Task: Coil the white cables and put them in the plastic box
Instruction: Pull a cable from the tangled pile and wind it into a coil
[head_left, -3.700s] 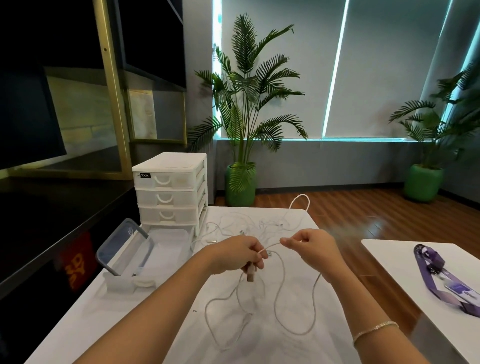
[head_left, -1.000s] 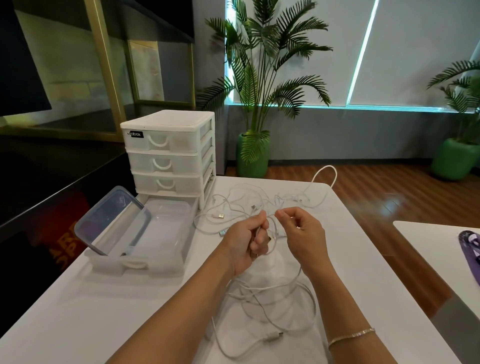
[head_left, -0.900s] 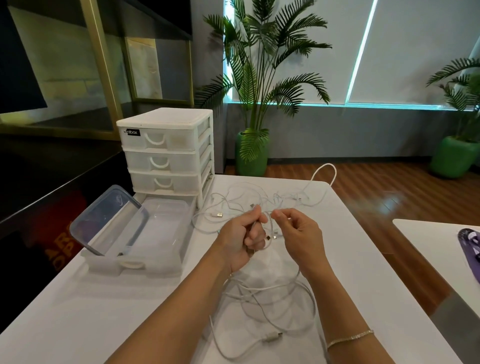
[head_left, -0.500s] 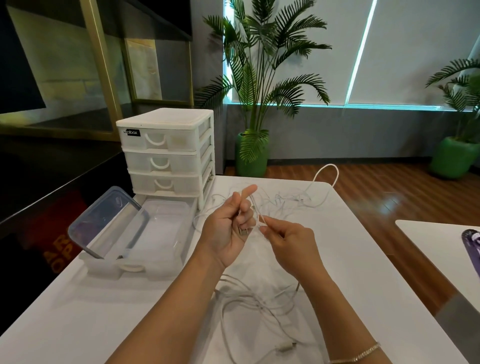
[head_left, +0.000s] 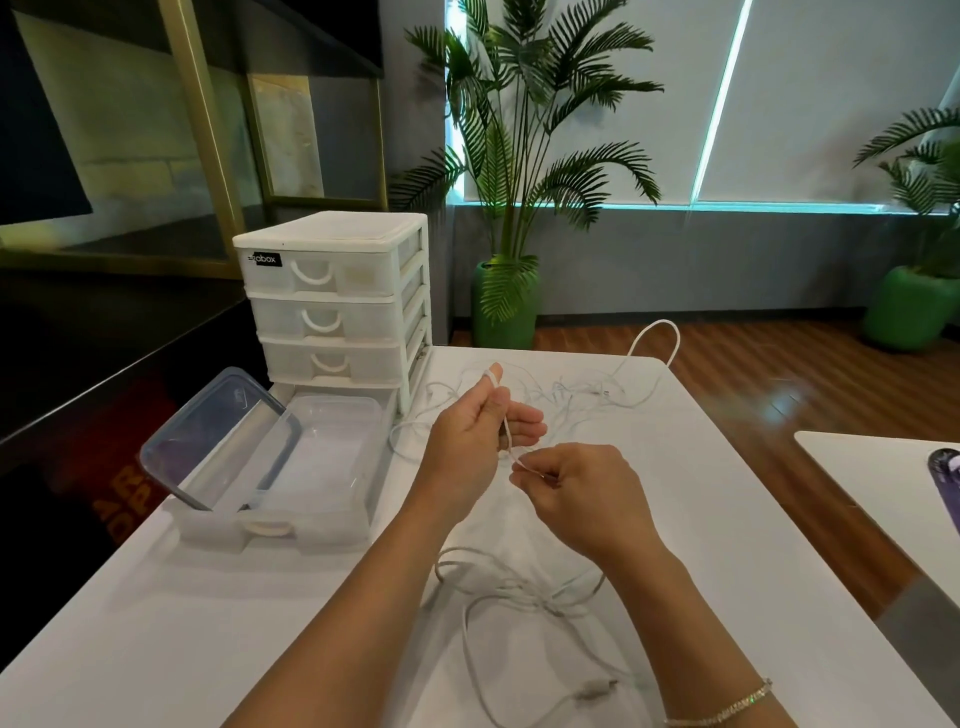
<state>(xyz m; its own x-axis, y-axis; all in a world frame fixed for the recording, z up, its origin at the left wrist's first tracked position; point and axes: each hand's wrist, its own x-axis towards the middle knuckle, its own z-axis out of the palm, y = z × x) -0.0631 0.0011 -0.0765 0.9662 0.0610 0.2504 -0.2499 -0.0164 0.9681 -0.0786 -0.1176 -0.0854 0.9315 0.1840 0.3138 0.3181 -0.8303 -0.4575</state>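
**deskguy:** Looking at a white table in a room with wood flooring, grey walls, blinds and potted palms. At 10 o'clock from the hands sits a white drawer unit, and right in front of it a clear plastic box, with its lid propped up in a drawer at its left side.

**cablefan:** And the hands?

**deskguy:** Left hand is raised with one white cable looped over the index finger, the other fingers loosely curled around it. Right hand pinches the same cable just below. The slack drops into loose loops at 6 o'clock, plug end near the front edge. More white cables lie tangled at 12 o'clock, one loop poking over the far edge.

**cablefan:** Space to move?

**deskguy:** Bare tabletop at 7 o'clock, and also at 3 o'clock up to the right edge. Past a floor gap there's a second white table.
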